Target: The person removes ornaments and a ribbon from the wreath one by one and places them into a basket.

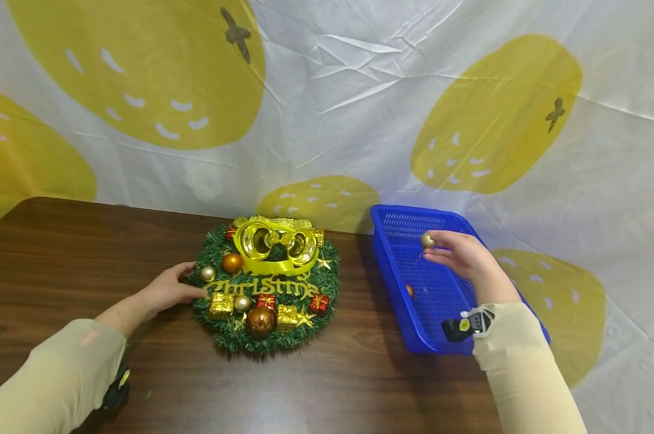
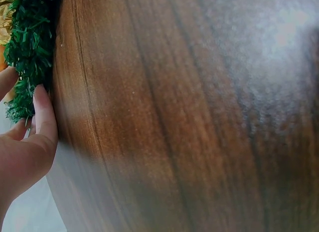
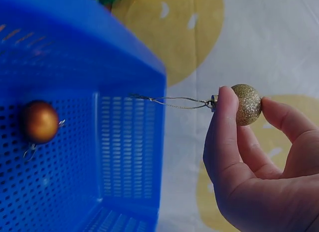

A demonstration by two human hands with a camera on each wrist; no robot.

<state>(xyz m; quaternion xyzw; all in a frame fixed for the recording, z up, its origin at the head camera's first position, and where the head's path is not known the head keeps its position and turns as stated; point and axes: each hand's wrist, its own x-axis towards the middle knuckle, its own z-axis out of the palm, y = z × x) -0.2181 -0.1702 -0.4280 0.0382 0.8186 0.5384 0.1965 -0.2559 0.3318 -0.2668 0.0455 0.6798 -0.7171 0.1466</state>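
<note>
A green Christmas wreath [image 1: 327, 301] lies on the table, decorated with baubles, small gift boxes, stars, gold bells and gold lettering. At its left edge, my left hand [image 1: 169, 289] holds the rim, thumb and fingers spread on either side of the green tinsel [image 2: 32, 42]. My right hand [image 1: 465, 259] pinches a gold glitter bauble [image 3: 248, 105] between thumb and fingertips, above the blue basket [image 1: 389, 265]. From the bauble's metal cap a thin string loop [image 3: 179, 100] sticks out. An orange bauble [image 3: 41, 122] with a hanging loop lies inside the basket.
The brown wooden table [image 1: 88, 259] carries the wreath, with the basket to its right. Behind them hangs a white cloth [image 1: 348, 108] printed with yellow fruit shapes. Both wrists wear black straps.
</note>
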